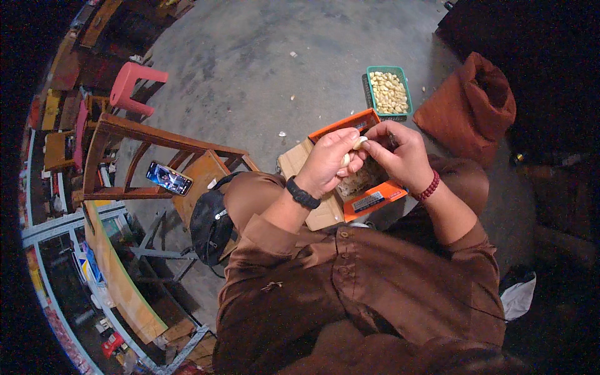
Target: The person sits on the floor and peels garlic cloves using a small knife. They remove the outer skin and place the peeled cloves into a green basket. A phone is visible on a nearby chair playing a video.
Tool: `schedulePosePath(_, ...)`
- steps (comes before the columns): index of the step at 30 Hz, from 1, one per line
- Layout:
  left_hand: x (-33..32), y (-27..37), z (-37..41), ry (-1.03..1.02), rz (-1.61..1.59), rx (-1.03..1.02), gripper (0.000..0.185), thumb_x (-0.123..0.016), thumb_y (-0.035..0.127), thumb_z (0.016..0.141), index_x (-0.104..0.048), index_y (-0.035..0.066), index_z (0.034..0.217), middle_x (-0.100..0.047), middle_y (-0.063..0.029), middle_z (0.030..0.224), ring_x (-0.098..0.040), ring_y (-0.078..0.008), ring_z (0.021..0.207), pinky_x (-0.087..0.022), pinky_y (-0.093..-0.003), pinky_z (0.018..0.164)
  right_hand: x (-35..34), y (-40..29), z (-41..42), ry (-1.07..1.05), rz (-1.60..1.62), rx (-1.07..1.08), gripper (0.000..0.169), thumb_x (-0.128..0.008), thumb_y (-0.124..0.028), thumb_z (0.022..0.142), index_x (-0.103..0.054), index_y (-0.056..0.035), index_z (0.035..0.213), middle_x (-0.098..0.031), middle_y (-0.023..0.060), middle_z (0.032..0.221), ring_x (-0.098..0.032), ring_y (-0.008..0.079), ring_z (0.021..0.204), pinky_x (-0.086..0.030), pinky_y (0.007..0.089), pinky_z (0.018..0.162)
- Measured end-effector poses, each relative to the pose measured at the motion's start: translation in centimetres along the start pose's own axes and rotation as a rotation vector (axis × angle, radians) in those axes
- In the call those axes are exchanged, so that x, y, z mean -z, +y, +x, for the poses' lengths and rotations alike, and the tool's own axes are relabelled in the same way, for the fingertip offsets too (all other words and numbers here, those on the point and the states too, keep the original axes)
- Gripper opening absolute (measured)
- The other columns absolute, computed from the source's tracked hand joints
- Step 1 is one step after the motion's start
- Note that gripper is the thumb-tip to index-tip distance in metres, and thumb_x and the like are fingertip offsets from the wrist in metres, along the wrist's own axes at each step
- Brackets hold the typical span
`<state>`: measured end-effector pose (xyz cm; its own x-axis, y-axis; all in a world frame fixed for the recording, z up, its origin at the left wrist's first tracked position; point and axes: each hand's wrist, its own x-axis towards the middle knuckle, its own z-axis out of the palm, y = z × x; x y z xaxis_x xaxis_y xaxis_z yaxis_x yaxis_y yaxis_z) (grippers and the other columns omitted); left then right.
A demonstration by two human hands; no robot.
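My left hand (pixel 326 157), with a black band at the wrist, holds pale garlic cloves: one clove (pixel 359 142) at the fingertips and another (pixel 345 161) lower, against the fingers. From the other side my right hand (pixel 401 150), wearing a red bead bracelet, pinches the upper clove between thumb and finger. Both hands are over an orange cardboard box (pixel 375 200) on my lap. Papery skins (pixel 349 188) lie inside it, partly covered by the hands. Beyond the box, a green plastic basket (pixel 409 96) on the floor contains many peeled cloves (pixel 388 93).
A reddish-brown sack (pixel 461 112) with an open top stands at the right. To the left is a wooden chair (pixel 171 136) bearing a lit phone (pixel 169 178) and a black bag (pixel 211 222). A pink plastic stool (pixel 126 86) stands farther back. Scraps dot the concrete floor (pixel 253 61).
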<state>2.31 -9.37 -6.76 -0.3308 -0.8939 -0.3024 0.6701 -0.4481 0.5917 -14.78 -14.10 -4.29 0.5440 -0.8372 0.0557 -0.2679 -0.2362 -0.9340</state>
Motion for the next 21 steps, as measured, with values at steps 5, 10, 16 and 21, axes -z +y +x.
schedulePosePath(5, -0.6, 0.3, -0.3, -0.019, 0.040, 0.034, 0.020, -0.046, 0.022, 0.096, -0.053, 0.004, 0.090, -0.053, -0.0016, 0.072, -0.043, -0.0037, 0.048, -0.028, -0.0140, 0.036, 0.4, 0.4, 0.3, -0.101, 0.297, -0.165, 0.008, -0.061, -0.002, 0.084, -0.055, 0.0024, 0.086, -0.063, 0.0065, 0.080, -0.062, 0.0120, 0.073, -0.049, 0.0227, 0.066)
schedulePosePath(10, -0.3, 0.2, -0.4, -0.015, -0.041, 0.082, 0.017, -0.047, 0.020, 0.096, -0.053, 0.004, 0.093, -0.055, -0.0026, 0.072, -0.043, -0.0040, 0.047, -0.028, -0.0141, 0.035, 0.7, 0.1, 0.6, -0.158, 0.409, -0.189, 0.006, -0.061, -0.002, 0.085, -0.056, 0.0021, 0.086, -0.064, 0.0077, 0.080, -0.063, 0.0136, 0.074, -0.050, 0.0242, 0.068)
schedulePosePath(16, -0.1, 0.2, -0.4, -0.029, -0.121, 0.121, 0.016, -0.044, 0.018, 0.096, -0.052, 0.004, 0.098, -0.057, -0.0054, 0.072, -0.043, -0.0055, 0.046, -0.028, -0.0146, 0.034, 1.2, -0.3, 0.5, -0.149, 0.373, -0.249, 0.007, -0.061, -0.006, 0.085, -0.059, 0.0002, 0.087, -0.060, 0.0011, 0.073, -0.054, 0.0063, 0.064, -0.043, 0.0192, 0.058)
schedulePosePath(21, -0.3, 0.3, -0.3, -0.029, -0.135, 0.133, 0.017, -0.043, 0.020, 0.097, -0.050, 0.004, 0.097, -0.057, -0.0061, 0.075, -0.043, -0.0061, 0.048, -0.029, -0.0150, 0.036, 0.7, 0.4, 0.4, -0.086, 0.378, -0.195, 0.010, -0.061, -0.009, 0.086, -0.059, -0.0003, 0.091, -0.056, -0.0027, 0.073, -0.047, 0.0019, 0.060, -0.037, 0.0170, 0.053)
